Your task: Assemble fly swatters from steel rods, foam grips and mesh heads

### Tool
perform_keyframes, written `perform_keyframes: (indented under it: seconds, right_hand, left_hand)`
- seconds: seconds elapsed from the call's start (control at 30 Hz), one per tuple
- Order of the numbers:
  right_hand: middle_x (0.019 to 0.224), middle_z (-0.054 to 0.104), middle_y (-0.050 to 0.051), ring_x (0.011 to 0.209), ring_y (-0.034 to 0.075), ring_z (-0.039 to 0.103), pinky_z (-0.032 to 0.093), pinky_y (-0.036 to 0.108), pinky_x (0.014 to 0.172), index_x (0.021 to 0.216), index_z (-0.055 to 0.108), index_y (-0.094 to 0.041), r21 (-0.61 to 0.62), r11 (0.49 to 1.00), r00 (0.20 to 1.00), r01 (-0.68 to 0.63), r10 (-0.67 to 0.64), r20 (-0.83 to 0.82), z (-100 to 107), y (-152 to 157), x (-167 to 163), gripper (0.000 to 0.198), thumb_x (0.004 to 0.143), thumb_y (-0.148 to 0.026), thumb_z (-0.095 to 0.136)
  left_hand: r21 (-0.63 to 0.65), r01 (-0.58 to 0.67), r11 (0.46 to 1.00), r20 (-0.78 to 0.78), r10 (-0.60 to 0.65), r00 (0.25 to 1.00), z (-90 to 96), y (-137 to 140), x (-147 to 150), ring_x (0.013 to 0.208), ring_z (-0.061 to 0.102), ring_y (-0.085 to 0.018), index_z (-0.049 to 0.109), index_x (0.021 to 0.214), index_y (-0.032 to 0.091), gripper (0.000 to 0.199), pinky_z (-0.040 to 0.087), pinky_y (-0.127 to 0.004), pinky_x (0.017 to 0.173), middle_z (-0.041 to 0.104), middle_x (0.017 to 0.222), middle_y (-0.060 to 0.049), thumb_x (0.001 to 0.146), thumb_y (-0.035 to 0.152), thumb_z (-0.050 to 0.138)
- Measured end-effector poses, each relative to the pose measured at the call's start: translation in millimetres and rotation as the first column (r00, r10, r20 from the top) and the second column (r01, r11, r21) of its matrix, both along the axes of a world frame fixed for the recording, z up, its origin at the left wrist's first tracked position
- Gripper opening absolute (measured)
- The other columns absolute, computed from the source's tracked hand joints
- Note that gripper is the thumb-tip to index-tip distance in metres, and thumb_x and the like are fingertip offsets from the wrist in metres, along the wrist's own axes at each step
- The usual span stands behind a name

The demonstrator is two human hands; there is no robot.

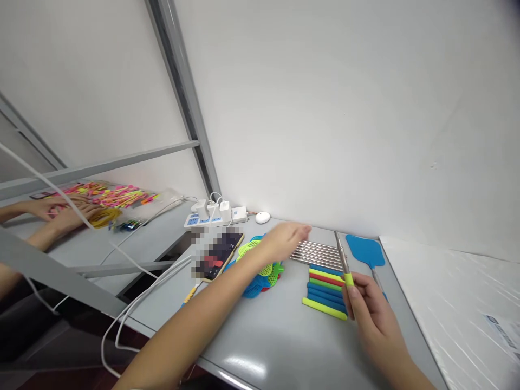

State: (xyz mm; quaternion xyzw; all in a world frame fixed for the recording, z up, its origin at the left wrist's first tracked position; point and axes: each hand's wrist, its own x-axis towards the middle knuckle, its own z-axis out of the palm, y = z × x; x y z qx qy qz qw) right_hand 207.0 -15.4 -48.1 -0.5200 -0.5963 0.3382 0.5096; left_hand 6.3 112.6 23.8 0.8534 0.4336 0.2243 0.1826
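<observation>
My right hand (371,314) is closed round the yellow-green grip of a silver telescopic rod (343,254), which points up and away. My left hand (289,239) hovers near a row of thin metal rods (319,254); its fingers are smeared and partly hidden. Below those rods lie several foam-like grip tubes (327,290) in blue, green, red and yellow-green. Under my left forearm sits a pile of perforated fly swatter heads (260,284), blue and yellow-green. To the right of the held rod lies a blue fly swatter (365,250) with a metal shaft.
A phone (225,254) and a yellow-handled cable (190,295) lie at left. Behind them are a power strip (239,215) with chargers and a white oval case (262,217). A grey frame post (190,103) separates another person's hands (75,211) and colourful small parts (122,196).
</observation>
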Motion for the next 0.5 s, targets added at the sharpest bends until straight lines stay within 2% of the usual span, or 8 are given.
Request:
perform_keyframes:
  seconds: [0.07, 0.13, 0.23, 0.33, 0.5]
  right_hand:
    - [0.085, 0.058, 0.003, 0.07, 0.015, 0.055, 0.049, 0.025, 0.064, 0.114, 0.049, -0.025, 0.047, 0.998, 0.998, 0.04, -0.042, 0.051, 2, 2, 4, 0.027, 0.095, -0.042, 0.042]
    - [0.097, 0.06, 0.005, 0.08, 0.017, 0.059, 0.05, 0.026, 0.068, 0.114, 0.049, -0.025, 0.091, 0.995, 0.988, 0.043, -0.056, 0.145, 2, 4, 7, 0.026, 0.094, -0.04, 0.043]
    - [0.106, 0.062, 0.006, 0.087, 0.019, 0.061, 0.051, 0.027, 0.071, 0.114, 0.05, -0.025, 0.122, 0.993, 0.955, 0.0, -0.037, 0.295, 2, 4, 7, 0.024, 0.094, -0.038, 0.044]
    - [0.105, 0.063, 0.007, 0.086, 0.019, 0.063, 0.052, 0.027, 0.068, 0.115, 0.05, -0.025, 0.111, 0.991, 0.925, -0.077, 0.029, 0.38, 1, 2, 3, 0.023, 0.094, -0.034, 0.044]
    - [0.103, 0.066, 0.007, 0.081, 0.019, 0.066, 0.053, 0.027, 0.063, 0.116, 0.049, -0.026, 0.109, 0.979, 0.888, -0.172, 0.107, 0.447, 1, 1, -1, 0.024, 0.094, -0.031, 0.044]
  left_hand:
    - [0.078, -0.13, 0.988, -0.105, 0.138, 0.985, -1.1, 19, -28, 0.088, 0.057, -0.023, 0.062, 0.083, 0.018, 0.046, 0.041, -0.034, 0.083, 0.064, 0.087, -0.008, 0.093, 0.052, 0.032]
    - [0.119, -0.225, 0.967, -0.173, 0.243, 0.954, -11.8, 27, -48, 0.094, 0.054, -0.027, 0.061, 0.083, 0.016, 0.043, 0.039, -0.039, 0.086, 0.062, 0.092, -0.012, 0.091, 0.052, 0.037]
    - [0.152, -0.327, 0.933, -0.257, 0.357, 0.898, -34.6, 24, -64, 0.097, 0.052, -0.03, 0.059, 0.088, 0.014, 0.049, 0.04, -0.04, 0.085, 0.059, 0.096, -0.015, 0.088, 0.058, 0.038]
    - [0.181, -0.369, 0.912, -0.312, 0.409, 0.857, -48.5, 17, -66, 0.101, 0.05, -0.03, 0.057, 0.096, 0.014, 0.054, 0.038, -0.04, 0.087, 0.056, 0.102, -0.015, 0.086, 0.064, 0.038]
    - [0.217, -0.385, 0.897, -0.373, 0.441, 0.816, -50.2, 16, -63, 0.104, 0.047, -0.032, 0.056, 0.099, 0.014, 0.059, 0.036, -0.042, 0.086, 0.054, 0.107, -0.017, 0.084, 0.068, 0.036]
